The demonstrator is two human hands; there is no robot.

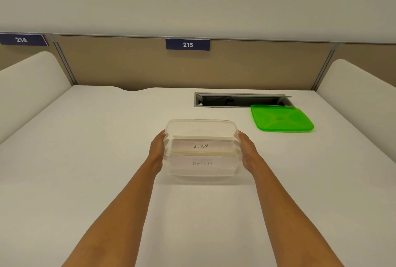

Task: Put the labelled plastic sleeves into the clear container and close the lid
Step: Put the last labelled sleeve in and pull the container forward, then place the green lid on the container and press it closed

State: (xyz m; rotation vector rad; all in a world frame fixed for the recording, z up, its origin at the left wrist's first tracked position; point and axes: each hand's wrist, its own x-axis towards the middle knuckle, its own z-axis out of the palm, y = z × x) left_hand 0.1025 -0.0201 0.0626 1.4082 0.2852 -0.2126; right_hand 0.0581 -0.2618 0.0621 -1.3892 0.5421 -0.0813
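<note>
Two bare forearms reach out over the desk (pixel 85 138). The left hand (pixel 157 148) and right hand (pixel 246 151) press flat on opposite sides of the container (pixel 201 125), grasping it, probably to steady it. It sits mid-desk, and the sleeves (pixel 201 145) stand inside, one marked "LION". The lid (pixel 280 118) lies off, near the far right corner, beside the cable slot (pixel 240 100), not yet fitted.

Front sleeve label (pixel 202 163) too blurred to read thru container wall (pixel 201 172); both hands' fingertips hidden behind container; 214 sign (pixel 22 40) cut off at left edge.
</note>
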